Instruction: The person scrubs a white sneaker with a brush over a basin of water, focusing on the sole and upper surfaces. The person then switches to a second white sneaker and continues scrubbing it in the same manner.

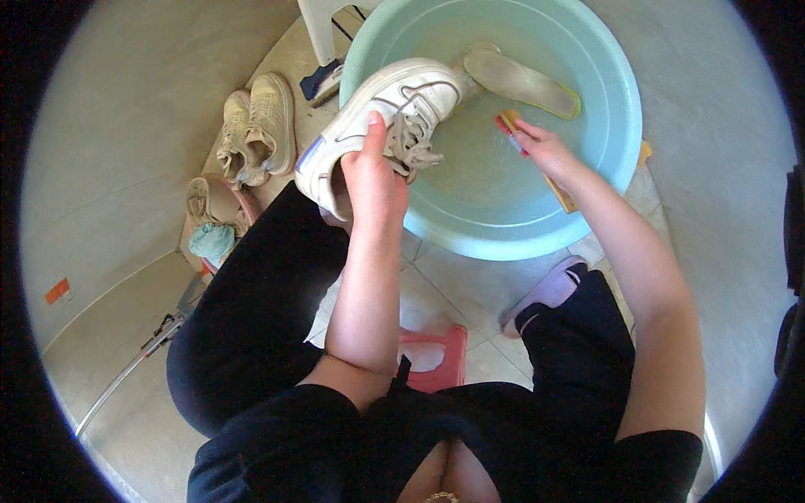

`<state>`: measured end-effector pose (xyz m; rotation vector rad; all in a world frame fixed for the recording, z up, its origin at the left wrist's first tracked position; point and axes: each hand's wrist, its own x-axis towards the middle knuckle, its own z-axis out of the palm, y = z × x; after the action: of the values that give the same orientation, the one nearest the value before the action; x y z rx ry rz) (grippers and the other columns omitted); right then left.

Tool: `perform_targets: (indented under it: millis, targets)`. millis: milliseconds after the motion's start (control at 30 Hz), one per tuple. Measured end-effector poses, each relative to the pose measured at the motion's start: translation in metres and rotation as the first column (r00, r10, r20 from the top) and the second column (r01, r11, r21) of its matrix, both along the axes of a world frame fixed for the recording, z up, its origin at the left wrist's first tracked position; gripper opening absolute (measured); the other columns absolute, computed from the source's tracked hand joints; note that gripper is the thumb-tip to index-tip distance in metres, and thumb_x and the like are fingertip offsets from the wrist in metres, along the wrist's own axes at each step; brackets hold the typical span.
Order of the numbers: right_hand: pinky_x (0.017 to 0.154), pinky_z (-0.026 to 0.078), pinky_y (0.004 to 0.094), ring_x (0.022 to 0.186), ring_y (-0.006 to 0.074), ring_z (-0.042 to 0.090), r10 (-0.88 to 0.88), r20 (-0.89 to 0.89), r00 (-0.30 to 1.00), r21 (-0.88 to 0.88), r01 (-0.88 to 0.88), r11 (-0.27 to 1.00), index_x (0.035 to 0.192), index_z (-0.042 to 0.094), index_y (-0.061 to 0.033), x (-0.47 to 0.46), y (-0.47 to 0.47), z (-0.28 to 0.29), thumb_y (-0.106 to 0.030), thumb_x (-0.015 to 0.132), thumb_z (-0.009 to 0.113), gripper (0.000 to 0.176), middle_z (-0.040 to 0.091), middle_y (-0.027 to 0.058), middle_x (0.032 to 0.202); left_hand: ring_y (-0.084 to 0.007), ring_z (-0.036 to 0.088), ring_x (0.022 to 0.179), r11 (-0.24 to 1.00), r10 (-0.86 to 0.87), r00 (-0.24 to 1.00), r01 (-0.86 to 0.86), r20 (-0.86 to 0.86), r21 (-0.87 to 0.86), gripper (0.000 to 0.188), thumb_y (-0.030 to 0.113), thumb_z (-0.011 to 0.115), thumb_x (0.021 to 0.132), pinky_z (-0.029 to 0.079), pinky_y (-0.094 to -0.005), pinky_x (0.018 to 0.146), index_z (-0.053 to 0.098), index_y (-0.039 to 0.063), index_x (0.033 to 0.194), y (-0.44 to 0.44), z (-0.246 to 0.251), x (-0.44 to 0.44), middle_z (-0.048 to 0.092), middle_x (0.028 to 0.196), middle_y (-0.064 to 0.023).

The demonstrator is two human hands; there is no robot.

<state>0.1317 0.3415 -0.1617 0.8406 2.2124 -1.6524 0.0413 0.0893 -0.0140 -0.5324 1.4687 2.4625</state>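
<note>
My left hand (376, 179) grips a white lace-up sneaker (358, 119) by its collar and side, with the thumb on the outside and the fingers partly hidden. The sneaker is held over the left rim of a light blue plastic basin (503, 242). Grey laces (412, 144) hang loosely from it. My right hand (544, 148) holds a wooden scrubbing brush (561, 193) over the basin, its coloured bristles at the far end. Cloudy water stands in the basin. A shoe insole (522, 85) with a yellow-green edge lies in it, and a second pale item beside it is partly hidden.
At the left stand a pair of beige sneakers (272, 119) and a pink container (250, 200) with shoes and a light green cloth (212, 242). A white stool leg (319, 31) and another brush (324, 85) are beyond. A red plastic stool (454, 358) is below me, between walls.
</note>
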Motion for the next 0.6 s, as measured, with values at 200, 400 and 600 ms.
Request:
perform_targets:
  millis: [200,400,600]
  targets:
    - [0.094,0.046,0.0323,0.112,0.0262,0.062,-0.119,0.056,0.991,0.052,0.116,0.992,0.141,0.049,-0.0137,-0.011,-0.07,-0.013,-0.033,0.098,0.055,0.048,0.062,0.0159,0.128,-0.0276,0.052,0.124,0.881,-0.288,0.953,0.226,-0.091,-0.417,0.066,0.004,0.078,0.074,0.038,-0.0355,0.105,0.049,-0.002,0.132,-0.001,-0.032,0.002,0.055,0.133,-0.0131]
    - [0.084,0.05,0.033,0.095,0.0243,0.067,-0.038,-0.349,0.936,0.006,0.043,0.999,0.139,0.052,-0.0161,-0.048,-0.114,0.092,-0.032,0.097,0.057,0.045,0.068,0.0179,0.112,-0.0213,0.055,0.117,0.714,-0.317,0.946,0.193,-0.066,-0.673,0.057,-0.006,0.066,0.077,0.041,-0.0327,0.101,0.05,-0.001,0.132,0.009,-0.055,0.007,0.058,0.128,-0.0098]
    - [0.08,0.053,0.0393,0.091,0.0288,0.07,0.132,-0.279,0.951,0.078,-0.114,0.99,0.137,0.055,-0.0213,-0.053,-0.132,0.093,-0.036,0.097,0.053,0.043,0.07,0.0162,0.102,-0.0194,0.059,0.113,0.863,-0.222,0.97,0.146,-0.103,-0.483,0.047,-0.008,0.06,0.08,0.045,-0.0314,0.097,0.056,-0.002,0.127,0.02,-0.04,0.017,0.063,0.122,-0.009]
